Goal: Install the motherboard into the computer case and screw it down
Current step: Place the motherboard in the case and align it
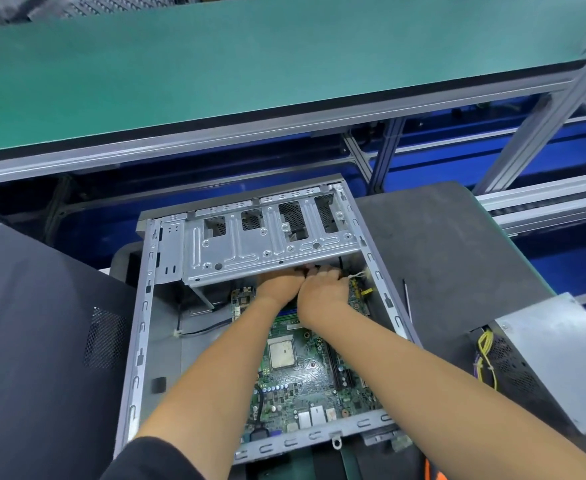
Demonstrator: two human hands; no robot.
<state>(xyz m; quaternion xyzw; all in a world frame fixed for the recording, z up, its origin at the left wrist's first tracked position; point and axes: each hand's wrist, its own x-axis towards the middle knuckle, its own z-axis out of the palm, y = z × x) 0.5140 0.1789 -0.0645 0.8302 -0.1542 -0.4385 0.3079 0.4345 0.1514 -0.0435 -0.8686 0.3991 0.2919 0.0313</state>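
Both hands (302, 289), grip hidden under the drive cage (267, 244), hover over the motherboard (298, 372) in the case (142, 327).

Bright, even overhead light; soft shadows, wide-angle bowing at edges, blurred top-left corner.

Matt bare-metal case (166, 271); mat (440, 244) seemingly foam.

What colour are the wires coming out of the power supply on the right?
Mostly yellow, with some purple, on the power supply wires; seen in the head view.
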